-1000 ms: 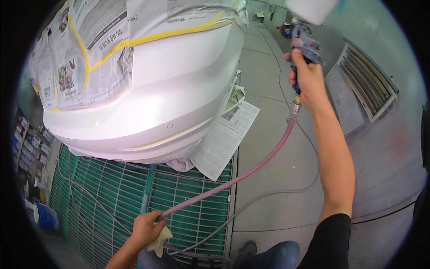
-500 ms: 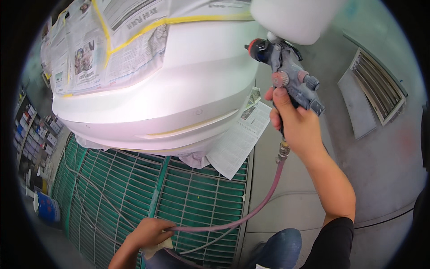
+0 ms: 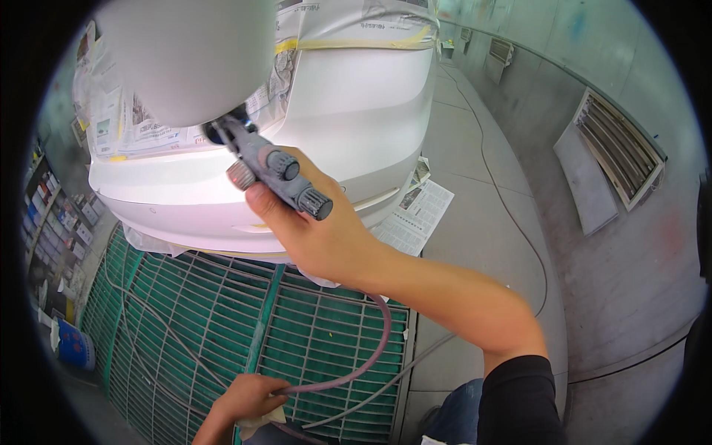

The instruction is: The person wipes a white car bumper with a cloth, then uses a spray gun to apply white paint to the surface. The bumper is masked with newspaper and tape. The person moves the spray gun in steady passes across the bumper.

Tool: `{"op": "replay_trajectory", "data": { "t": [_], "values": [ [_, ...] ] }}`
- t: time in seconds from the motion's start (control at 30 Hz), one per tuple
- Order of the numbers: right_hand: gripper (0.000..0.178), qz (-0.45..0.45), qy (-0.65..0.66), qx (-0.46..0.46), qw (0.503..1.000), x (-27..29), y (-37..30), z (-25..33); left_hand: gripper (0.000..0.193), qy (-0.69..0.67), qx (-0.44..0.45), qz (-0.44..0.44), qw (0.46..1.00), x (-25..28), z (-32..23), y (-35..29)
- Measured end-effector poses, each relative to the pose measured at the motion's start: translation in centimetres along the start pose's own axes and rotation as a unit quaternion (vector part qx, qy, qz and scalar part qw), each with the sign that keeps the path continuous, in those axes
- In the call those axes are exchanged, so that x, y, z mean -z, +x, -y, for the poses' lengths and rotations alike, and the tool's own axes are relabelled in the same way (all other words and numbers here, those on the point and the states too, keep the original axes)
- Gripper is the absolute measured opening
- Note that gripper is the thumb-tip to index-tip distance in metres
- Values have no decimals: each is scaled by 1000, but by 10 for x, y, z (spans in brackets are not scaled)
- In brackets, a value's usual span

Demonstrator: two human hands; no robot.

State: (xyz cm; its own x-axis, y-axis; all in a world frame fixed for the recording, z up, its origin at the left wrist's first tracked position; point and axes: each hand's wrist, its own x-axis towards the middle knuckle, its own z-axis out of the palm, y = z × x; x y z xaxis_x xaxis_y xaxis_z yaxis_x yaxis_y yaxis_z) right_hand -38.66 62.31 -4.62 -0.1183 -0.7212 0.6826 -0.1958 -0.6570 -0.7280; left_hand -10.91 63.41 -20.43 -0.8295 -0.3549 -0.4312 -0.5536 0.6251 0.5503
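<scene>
My right hand [image 3: 322, 233] is closed round the grip of a grey spray gun [image 3: 259, 159], in front of the left part of a white car bumper [image 3: 363, 119]. A big whitish cup [image 3: 189, 63] sits on top of the gun and hides part of the bodywork and the nozzle. From below my right hand a pinkish air hose [image 3: 383, 337] loops down to my left hand [image 3: 247, 397], which is closed on it at the lower middle. A pale yellowish cloth [image 3: 261, 424] hangs under my left hand.
Newspaper [image 3: 363, 18] and yellow tape mask the upper bodywork. Metal grating [image 3: 326, 326] over green covers the floor, with a thin cable on it. Shelves of cans [image 3: 59, 215] and a blue bucket [image 3: 74, 345] stand left. A louvred vent [image 3: 619, 144] is on the right wall.
My right hand has swept the spray gun from the bumper's right end far to the left. The hose loop followed. My left hand stays on the hose, slightly lower and further right.
</scene>
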Motion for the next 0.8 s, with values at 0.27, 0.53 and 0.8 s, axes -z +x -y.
{"op": "replay_trajectory", "data": {
  "t": [0.27,0.53,0.8],
  "values": [
    [31,-196,-81,-120,970,63,-29,11,26,8,-24,-30,999,-2,0,-22],
    [27,-305,-23,-87,948,207,-35,32,26,-6,-112,-31,993,-4,-31,1],
    [26,-408,-254,-112,870,281,-31,46,31,-15,-116,23,993,-25,-50,42]
  ]
}}
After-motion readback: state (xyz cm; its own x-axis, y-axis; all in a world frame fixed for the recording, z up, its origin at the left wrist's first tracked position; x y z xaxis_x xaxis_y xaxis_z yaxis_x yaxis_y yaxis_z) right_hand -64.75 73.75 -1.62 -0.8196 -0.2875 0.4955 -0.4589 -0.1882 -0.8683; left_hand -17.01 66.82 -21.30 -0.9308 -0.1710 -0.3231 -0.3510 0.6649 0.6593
